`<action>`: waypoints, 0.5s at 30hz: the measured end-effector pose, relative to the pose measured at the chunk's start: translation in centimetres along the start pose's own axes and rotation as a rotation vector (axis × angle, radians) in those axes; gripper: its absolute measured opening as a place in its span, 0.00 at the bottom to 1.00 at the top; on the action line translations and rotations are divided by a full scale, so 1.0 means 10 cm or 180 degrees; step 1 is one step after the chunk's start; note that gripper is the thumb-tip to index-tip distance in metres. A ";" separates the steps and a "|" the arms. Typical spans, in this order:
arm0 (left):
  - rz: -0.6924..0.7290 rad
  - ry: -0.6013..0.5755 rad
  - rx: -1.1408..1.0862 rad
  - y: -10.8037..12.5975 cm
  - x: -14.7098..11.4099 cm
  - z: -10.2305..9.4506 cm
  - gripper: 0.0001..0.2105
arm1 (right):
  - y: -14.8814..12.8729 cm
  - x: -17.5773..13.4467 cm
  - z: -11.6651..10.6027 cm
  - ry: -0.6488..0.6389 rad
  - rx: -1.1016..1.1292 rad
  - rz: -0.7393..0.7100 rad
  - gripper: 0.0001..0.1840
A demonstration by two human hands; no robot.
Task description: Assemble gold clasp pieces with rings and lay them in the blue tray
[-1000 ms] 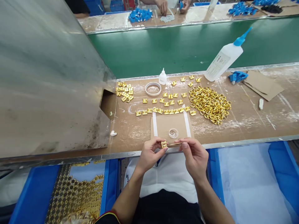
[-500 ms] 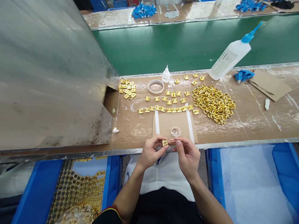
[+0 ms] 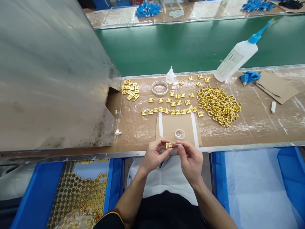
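Note:
My left hand (image 3: 153, 156) pinches a small gold square clasp (image 3: 168, 145) at the near edge of the bench. My right hand (image 3: 190, 159) grips a thin stick (image 3: 175, 146) whose tip touches the clasp. Just beyond them a small clear cap (image 3: 179, 134) sits on a taped cardboard pad (image 3: 169, 127). Rows of gold clasps (image 3: 171, 103) lie farther back, with a heap of gold rings (image 3: 219, 105) to their right and a second cluster of clasps (image 3: 130, 90) at the left.
A large squeeze bottle with a blue nozzle (image 3: 234, 58) leans at the back right; a small dropper bottle (image 3: 170, 76) and a tape ring (image 3: 159, 87) stand mid-back. A metal panel (image 3: 47, 79) fills the left. Blue bins (image 3: 286, 178) flank my lap; the left one (image 3: 38, 197) holds a gold mesh sheet (image 3: 78, 194).
My right hand has slid left along the stick toward the clasp, bringing both hands closer together. The view has shifted slightly; the parts on the bench lie as before.

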State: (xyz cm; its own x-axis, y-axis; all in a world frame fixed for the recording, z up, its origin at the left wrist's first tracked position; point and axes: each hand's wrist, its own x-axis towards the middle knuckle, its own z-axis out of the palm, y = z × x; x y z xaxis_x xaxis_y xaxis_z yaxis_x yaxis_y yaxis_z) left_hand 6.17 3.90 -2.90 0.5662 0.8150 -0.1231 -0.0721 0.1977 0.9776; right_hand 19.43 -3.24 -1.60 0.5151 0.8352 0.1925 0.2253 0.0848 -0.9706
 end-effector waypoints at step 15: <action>-0.0008 0.0066 0.0068 -0.01 0.01 0.00 0.14 | -0.03 0.01 0.01 0.0034 0.0056 0.0006 0.08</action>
State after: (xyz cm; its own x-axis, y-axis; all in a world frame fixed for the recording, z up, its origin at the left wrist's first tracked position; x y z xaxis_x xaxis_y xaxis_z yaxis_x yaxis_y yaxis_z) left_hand 6.18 3.95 -2.97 0.5492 0.8257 -0.1287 -0.0531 0.1882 0.9807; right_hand 19.32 -3.11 -1.31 0.5245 0.8295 0.1921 0.2098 0.0927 -0.9733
